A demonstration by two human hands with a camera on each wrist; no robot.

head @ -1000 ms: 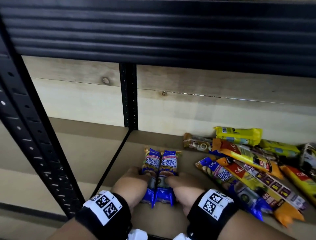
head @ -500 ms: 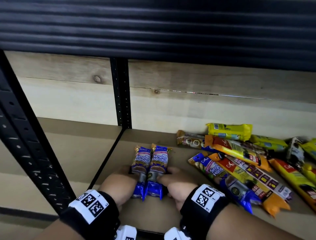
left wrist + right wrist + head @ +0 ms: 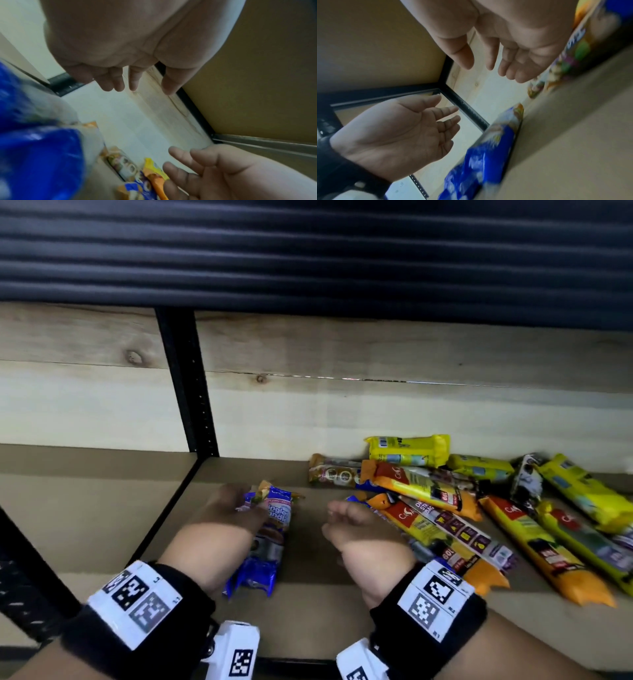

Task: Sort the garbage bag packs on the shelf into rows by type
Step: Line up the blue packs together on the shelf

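- I see blue packs with white lettering and a shiny blue end.
- Yellow pack carries a barcode – black on white.
- Orange packs show red logo patches.
- My wristbands are black with white tags, black square codes.
- Shelf board is tan; uprights black.

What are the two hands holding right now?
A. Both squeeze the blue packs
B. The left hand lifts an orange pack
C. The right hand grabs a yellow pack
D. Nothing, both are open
D: the left hand and right hand both show open palms and loose fingers, with the blue packs lying on the shelf between them.
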